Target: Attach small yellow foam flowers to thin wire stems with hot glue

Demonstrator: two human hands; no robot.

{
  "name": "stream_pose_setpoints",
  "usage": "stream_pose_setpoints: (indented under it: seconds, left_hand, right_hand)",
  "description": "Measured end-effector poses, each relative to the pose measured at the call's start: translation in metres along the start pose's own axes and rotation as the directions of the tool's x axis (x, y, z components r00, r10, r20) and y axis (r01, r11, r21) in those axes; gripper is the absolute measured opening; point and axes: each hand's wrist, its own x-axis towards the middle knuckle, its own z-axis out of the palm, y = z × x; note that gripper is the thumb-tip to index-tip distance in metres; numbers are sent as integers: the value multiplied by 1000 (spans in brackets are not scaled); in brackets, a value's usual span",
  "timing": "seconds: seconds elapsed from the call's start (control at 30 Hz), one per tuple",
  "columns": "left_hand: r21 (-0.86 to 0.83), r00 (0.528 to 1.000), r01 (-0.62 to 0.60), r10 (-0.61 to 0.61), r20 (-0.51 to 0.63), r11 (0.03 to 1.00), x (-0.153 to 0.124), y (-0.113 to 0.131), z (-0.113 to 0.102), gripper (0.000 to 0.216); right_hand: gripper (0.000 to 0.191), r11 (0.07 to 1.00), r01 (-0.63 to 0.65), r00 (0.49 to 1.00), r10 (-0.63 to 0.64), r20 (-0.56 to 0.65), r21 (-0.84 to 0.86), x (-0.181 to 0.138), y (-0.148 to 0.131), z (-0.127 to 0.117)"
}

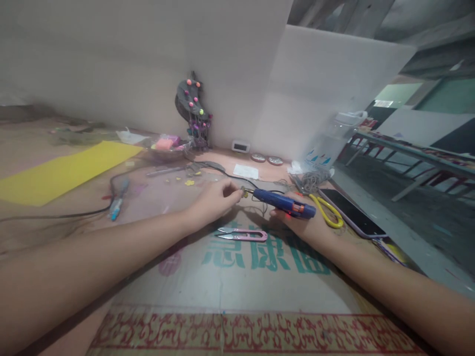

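Note:
In my right hand (293, 217) is a blue hot glue gun (284, 203), its nozzle pointing left; a small red light glows on its underside. My left hand (218, 200) is closed in a pinch at the nozzle tip, on a tiny yellowish piece (245, 193) too small to make out well. Whether the tip touches the piece I cannot tell. Below the hands lie pink-handled thread snips (243, 234), blades to the left. Several small yellow flower-like pieces (189, 183) are scattered beyond my left hand.
Yellow-handled scissors (330, 212) and a phone (352, 212) lie right, near the table edge. At left are a yellow sheet (67, 173), a blue pen (118, 200) and a black cord (85, 215). A crescent-shaped ornament (191, 99) leans on the back board; a plastic jug (330, 141) stands right.

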Motion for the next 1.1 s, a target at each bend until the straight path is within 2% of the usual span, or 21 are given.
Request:
stream_pose_setpoints:
  seconds: [0.27,0.47,1.1]
  left_hand:
    - [0,1000,-9,9,1,1000,-1,1,1,21]
    - [-16,1000,-9,9,4,1000,-1,3,1,21]
    - [-5,1000,-14,14,-3,1000,0,2,1,21]
  right_hand:
    - [20,1000,-5,1000,5,-14,-4,1,-2,0]
    - [23,999,-36,999,36,18,-10,1,-5,-1]
    - [21,995,-20,1000,19,-18,-99,0,-7,-1]
